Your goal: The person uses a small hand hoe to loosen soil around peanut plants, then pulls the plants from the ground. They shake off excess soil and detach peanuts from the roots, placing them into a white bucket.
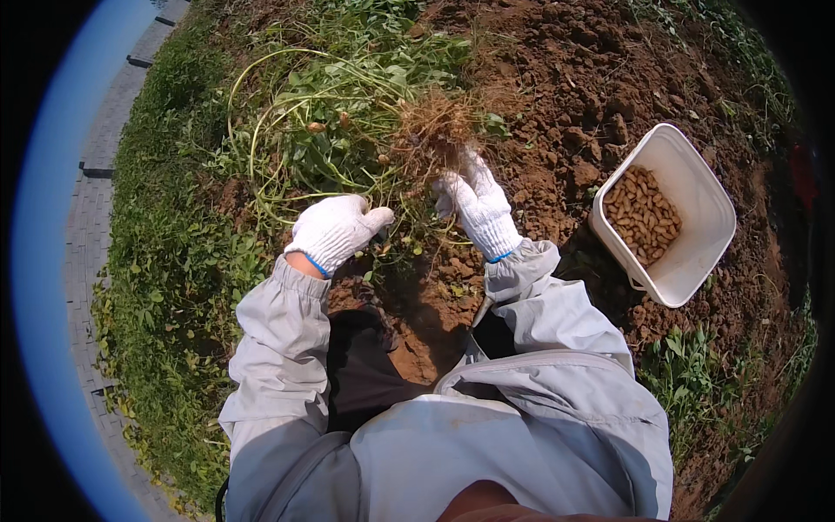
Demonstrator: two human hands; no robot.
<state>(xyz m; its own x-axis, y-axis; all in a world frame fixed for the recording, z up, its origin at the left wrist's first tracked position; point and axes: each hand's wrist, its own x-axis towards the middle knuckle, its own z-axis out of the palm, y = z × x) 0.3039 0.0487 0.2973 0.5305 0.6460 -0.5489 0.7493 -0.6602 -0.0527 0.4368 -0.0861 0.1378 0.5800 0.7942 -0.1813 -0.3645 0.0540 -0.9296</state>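
Both hands wear white knit gloves with blue cuff edges. My left hand (342, 228) is curled around the stems of an uprooted peanut plant (319, 156), low at its near side. At the lower right of the brown root mass (434, 134) is my right hand (475, 202); its fingers point up into the roots, and whether they grip is not clear. A few peanut pods (317, 127) show among the long green stems. To the right, a white square plastic bucket (704, 215) stands tilted in view, with many peanuts in their shells (641, 212) at its bottom.
Loose reddish-brown soil (554, 85) lies beyond my right hand and around the bucket. Dense green plants (163, 293) grow along the left, beside a grey paved strip (91, 228). Low weeds (691, 365) stand below the bucket. My legs are close beneath my hands.
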